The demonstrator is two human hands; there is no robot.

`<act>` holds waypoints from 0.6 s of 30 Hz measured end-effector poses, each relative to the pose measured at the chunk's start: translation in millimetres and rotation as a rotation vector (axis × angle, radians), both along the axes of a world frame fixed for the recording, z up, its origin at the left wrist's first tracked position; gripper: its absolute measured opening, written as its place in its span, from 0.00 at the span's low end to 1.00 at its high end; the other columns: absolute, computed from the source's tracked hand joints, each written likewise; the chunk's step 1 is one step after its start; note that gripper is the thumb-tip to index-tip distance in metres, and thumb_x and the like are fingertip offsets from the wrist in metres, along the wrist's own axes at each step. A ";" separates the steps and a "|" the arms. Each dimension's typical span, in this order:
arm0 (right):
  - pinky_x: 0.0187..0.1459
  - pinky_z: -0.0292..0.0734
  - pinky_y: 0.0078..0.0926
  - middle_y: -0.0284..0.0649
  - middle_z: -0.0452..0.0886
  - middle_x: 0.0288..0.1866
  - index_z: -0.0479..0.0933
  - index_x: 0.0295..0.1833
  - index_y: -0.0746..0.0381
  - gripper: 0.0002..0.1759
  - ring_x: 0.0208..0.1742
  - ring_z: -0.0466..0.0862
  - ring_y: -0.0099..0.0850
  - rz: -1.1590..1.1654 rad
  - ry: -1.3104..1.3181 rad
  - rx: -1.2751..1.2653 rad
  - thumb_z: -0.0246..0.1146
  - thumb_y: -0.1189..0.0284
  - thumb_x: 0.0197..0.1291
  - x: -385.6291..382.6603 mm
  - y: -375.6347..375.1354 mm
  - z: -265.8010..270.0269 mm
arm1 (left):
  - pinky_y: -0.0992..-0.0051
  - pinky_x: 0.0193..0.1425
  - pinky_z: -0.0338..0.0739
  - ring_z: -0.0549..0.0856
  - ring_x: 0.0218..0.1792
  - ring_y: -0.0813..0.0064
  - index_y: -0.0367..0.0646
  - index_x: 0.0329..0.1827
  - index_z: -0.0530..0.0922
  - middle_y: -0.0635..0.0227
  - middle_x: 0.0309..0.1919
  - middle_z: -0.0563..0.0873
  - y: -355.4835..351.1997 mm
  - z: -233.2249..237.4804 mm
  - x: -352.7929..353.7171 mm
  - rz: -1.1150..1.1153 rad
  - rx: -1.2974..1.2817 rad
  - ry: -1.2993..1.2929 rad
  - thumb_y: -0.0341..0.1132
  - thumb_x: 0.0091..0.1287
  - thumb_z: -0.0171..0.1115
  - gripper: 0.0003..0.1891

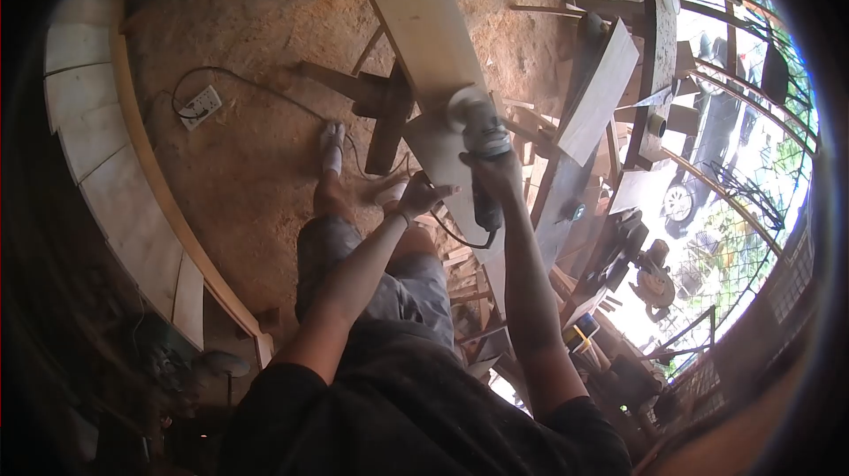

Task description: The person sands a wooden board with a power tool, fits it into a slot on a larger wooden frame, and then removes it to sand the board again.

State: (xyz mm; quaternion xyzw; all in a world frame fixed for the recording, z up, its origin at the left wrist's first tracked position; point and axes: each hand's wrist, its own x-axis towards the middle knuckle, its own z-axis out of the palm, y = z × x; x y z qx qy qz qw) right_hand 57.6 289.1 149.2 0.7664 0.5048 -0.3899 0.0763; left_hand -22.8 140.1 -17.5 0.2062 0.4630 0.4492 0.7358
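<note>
The right hand [497,173] is wrapped around the angle grinder [478,135], whose disc sits on the plank [424,25]; the left hand [423,197], fingers spread, presses the plank just beside it.

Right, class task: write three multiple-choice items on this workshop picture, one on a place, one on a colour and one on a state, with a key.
1. Where does the power strip lie?
A. on a chair
B. on the sawdust floor
C. on a shelf

2. What colour is the power strip?
A. white
B. red
C. black

3. How is the right hand?
A. open and empty
B. closed on the grinder
C. out of sight

Key:
1 B: it lies on the ground, left of the plank.
2 A: its casing is white.
3 B: the fingers wrap the tool's body.
</note>
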 end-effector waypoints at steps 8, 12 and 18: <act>0.49 0.84 0.38 0.46 0.89 0.46 0.81 0.58 0.65 0.37 0.46 0.90 0.36 0.016 0.182 0.135 0.82 0.58 0.43 6.0 -9.5 -32.6 | 0.74 0.43 0.83 0.88 0.40 0.80 0.38 0.45 0.88 0.69 0.39 0.91 11.6 15.6 -6.0 0.085 -0.020 -0.087 0.38 0.61 0.79 0.15; 0.48 0.84 0.35 0.44 0.89 0.46 0.82 0.58 0.63 0.35 0.45 0.90 0.35 -0.067 0.150 0.072 0.81 0.60 0.44 14.7 7.7 -14.1 | 0.73 0.43 0.82 0.87 0.40 0.81 0.38 0.44 0.87 0.71 0.37 0.90 6.9 -1.8 -3.3 -0.048 -0.005 -0.063 0.35 0.61 0.78 0.13; 0.52 0.83 0.35 0.46 0.89 0.49 0.80 0.64 0.63 0.40 0.50 0.89 0.35 -0.167 0.143 0.118 0.82 0.59 0.43 -6.6 -10.8 -7.5 | 0.74 0.42 0.81 0.86 0.38 0.82 0.39 0.46 0.87 0.72 0.38 0.90 6.0 -6.0 -1.1 -0.010 0.036 -0.049 0.37 0.61 0.78 0.15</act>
